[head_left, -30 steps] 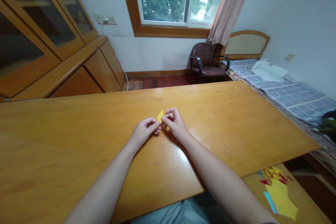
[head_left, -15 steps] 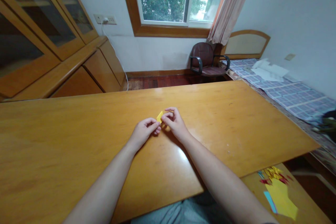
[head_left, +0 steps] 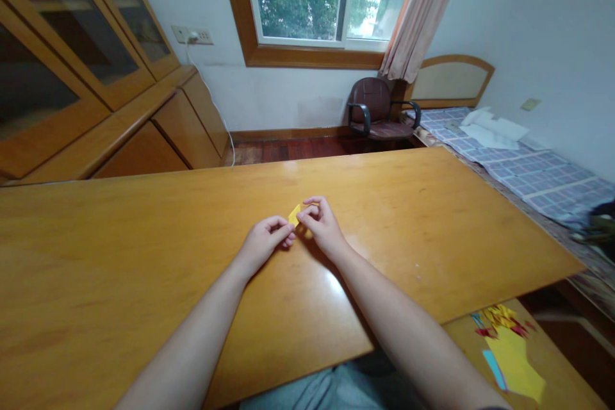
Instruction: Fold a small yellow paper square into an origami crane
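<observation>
A small folded piece of yellow paper [head_left: 295, 214] is held up between my two hands, above the middle of the table [head_left: 144, 256]. My left hand [head_left: 270, 237] pinches its lower left corner between thumb and fingers. On the other side, my right hand [head_left: 321, 223] has its thumb and index finger closed on the paper's right edge, with the other fingers curled. The fingertips cover part of the paper, so its full shape is hidden.
On a lower surface at bottom right lie yellow paper sheets [head_left: 516, 365], a light blue strip [head_left: 494, 369] and several small folded yellow and red pieces [head_left: 500, 317]. Beyond the table are an office chair [head_left: 375, 109], a bed [head_left: 528, 160] and a glass-door cabinet [head_left: 96, 77].
The yellow paper and my fingertips have shifted very slightly to the right. Both hands keep their pinch on it.
</observation>
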`<state>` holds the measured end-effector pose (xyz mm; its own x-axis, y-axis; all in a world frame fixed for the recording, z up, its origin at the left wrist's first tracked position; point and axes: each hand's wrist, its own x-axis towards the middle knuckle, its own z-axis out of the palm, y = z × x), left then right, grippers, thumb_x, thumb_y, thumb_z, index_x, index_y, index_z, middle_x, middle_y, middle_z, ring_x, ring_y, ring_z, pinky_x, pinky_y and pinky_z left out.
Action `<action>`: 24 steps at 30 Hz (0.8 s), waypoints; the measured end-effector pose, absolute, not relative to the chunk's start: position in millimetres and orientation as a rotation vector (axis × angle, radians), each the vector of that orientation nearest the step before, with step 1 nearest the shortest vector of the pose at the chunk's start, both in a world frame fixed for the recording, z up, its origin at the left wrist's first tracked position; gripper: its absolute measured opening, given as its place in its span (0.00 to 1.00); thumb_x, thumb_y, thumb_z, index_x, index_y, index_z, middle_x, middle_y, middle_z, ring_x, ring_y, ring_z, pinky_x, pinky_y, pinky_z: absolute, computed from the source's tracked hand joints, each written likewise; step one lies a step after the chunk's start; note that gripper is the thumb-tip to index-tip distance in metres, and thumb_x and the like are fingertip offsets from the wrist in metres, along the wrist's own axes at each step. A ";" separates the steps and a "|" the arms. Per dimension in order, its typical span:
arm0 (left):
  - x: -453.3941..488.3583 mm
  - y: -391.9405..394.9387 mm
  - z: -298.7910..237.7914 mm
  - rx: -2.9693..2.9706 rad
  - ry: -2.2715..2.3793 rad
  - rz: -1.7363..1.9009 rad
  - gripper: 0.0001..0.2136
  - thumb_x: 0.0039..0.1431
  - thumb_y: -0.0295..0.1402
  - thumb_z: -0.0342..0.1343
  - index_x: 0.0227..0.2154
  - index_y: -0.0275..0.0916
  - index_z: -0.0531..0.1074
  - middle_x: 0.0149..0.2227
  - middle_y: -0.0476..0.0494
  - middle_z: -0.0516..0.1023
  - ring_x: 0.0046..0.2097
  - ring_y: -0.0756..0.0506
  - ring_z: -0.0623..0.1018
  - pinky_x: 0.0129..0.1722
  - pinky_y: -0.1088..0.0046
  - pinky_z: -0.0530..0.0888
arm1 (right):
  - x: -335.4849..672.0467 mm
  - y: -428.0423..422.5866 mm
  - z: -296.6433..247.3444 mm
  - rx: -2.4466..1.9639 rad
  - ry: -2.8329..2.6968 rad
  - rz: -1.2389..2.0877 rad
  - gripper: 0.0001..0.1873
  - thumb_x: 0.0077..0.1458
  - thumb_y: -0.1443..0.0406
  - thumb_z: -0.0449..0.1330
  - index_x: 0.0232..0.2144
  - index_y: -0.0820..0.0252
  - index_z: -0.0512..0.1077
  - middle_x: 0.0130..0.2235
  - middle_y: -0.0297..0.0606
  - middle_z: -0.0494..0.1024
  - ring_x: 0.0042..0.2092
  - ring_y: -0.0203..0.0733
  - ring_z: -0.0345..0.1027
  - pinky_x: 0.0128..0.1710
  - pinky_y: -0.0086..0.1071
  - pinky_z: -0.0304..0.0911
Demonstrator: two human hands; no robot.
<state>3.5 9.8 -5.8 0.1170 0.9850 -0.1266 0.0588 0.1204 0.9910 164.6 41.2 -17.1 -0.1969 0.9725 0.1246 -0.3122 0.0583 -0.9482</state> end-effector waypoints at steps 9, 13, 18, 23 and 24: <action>2.8 8.8 -2.7 1.213 1.223 0.994 0.15 0.50 0.44 0.64 0.25 0.37 0.72 0.24 0.46 0.77 0.26 0.49 0.74 0.30 0.73 0.71 | 164.2 42.2 -14.3 -0.809 -1.153 1.470 0.22 0.50 0.58 0.65 0.44 0.54 0.61 0.29 0.26 0.73 0.28 0.34 0.65 0.30 0.29 0.62; 4.7 7.9 -0.5 1.252 1.204 0.955 0.14 0.51 0.44 0.63 0.25 0.37 0.72 0.24 0.47 0.77 0.26 0.50 0.74 0.30 0.74 0.71 | 163.8 42.9 -13.4 -0.796 -1.162 1.483 0.26 0.47 0.59 0.68 0.46 0.52 0.61 0.29 0.26 0.74 0.30 0.36 0.68 0.31 0.30 0.64; 5.2 7.7 -1.7 1.262 1.198 0.921 0.15 0.50 0.45 0.63 0.24 0.37 0.71 0.24 0.47 0.76 0.26 0.49 0.75 0.30 0.73 0.72 | 166.4 42.3 -11.0 -0.833 -1.144 1.446 0.23 0.48 0.58 0.67 0.44 0.54 0.63 0.26 0.26 0.75 0.29 0.36 0.69 0.34 0.31 0.64; 4.1 8.7 -3.0 1.238 1.193 0.906 0.15 0.50 0.44 0.64 0.25 0.37 0.71 0.24 0.47 0.77 0.26 0.49 0.75 0.30 0.73 0.72 | 167.1 41.2 -8.3 -0.853 -1.095 1.447 0.22 0.48 0.57 0.66 0.43 0.55 0.64 0.23 0.25 0.73 0.27 0.36 0.69 0.33 0.31 0.63; 4.3 8.7 -2.7 1.238 1.194 0.906 0.15 0.50 0.44 0.64 0.25 0.37 0.71 0.24 0.47 0.77 0.26 0.49 0.75 0.30 0.73 0.72 | 167.0 41.0 -8.0 -0.855 -1.092 1.441 0.21 0.48 0.57 0.66 0.43 0.55 0.64 0.23 0.24 0.73 0.27 0.36 0.69 0.33 0.31 0.63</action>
